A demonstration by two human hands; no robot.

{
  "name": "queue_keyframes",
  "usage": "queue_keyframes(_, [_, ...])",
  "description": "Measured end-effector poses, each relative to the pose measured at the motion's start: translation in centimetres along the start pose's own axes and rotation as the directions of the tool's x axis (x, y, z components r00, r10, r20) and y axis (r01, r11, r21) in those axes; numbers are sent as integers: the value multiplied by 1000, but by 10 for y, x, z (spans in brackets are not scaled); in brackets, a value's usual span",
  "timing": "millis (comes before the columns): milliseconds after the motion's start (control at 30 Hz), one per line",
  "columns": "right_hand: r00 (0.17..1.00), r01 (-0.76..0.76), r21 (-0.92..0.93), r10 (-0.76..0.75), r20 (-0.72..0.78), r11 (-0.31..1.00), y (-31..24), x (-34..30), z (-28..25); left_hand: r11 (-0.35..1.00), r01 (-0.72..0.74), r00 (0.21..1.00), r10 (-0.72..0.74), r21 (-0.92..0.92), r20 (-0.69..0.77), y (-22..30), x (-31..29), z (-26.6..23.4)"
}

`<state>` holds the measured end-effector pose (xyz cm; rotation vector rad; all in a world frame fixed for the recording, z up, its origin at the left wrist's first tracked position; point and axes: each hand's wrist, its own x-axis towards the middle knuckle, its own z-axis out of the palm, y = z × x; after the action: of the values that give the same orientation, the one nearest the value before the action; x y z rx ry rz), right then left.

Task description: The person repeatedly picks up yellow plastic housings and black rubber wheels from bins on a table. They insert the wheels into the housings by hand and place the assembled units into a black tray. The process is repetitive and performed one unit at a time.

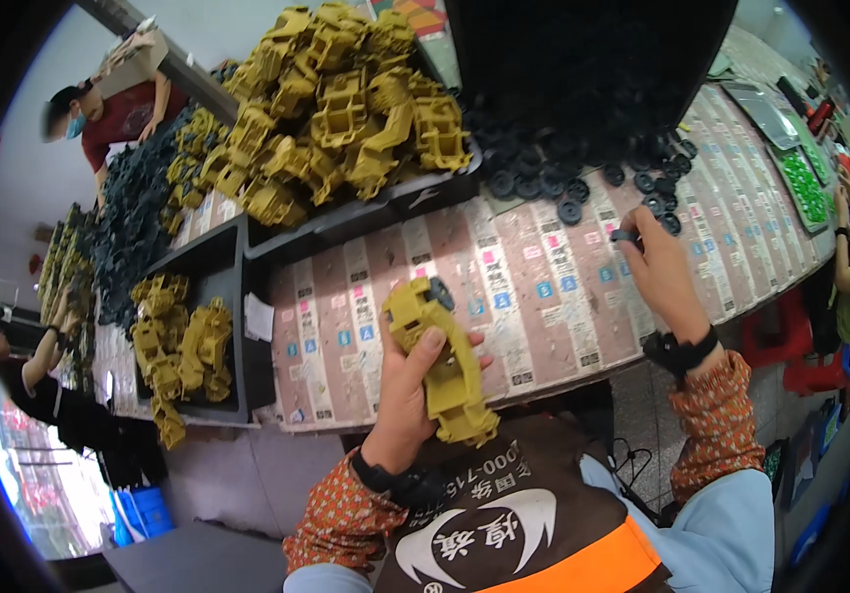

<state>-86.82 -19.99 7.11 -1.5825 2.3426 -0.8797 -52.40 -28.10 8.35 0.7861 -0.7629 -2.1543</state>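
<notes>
My left hand [403,381] is wrapped round a mustard-yellow plastic toy vehicle body [453,381], tilted above the table's near edge, its thumb lying across the top. A dark wheel [439,293] shows at the body's far end. Over the table to the right, my right hand [664,272] pinches a small black toy wheel [627,237] between thumb and fingers. Just beyond that hand lie loose black wheels [569,211], spilling from a larger dark heap.
Yellow bodies [346,119] are heaped in a black tray [366,232]; several more sit in a second black tray [257,371] at left. A large dark bin [583,49] stands behind the wheels. Green parts [803,188] lie far right. Other people work at left and right.
</notes>
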Motion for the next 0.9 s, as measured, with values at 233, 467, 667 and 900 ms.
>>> queue_keyframes(233, [869,-413,773,-46,493,481,-133,-72,50,997,-57,997,54,-53,-45,3,0,8])
queue_keyframes(467, [938,-270,756,-15,347,596,-151,-94,76,949,-316,943,316,12,-108,0,-1,10])
queue_keyframes(667, [917,-204,599,-63,394,775,-159,-93,59,921,-373,920,382,110,-82,-4,-2,10])
queue_keyframes(900, [934,-41,630,-194,300,775,-160,-100,62,894,-439,882,448,91,-145,1,-3,10])
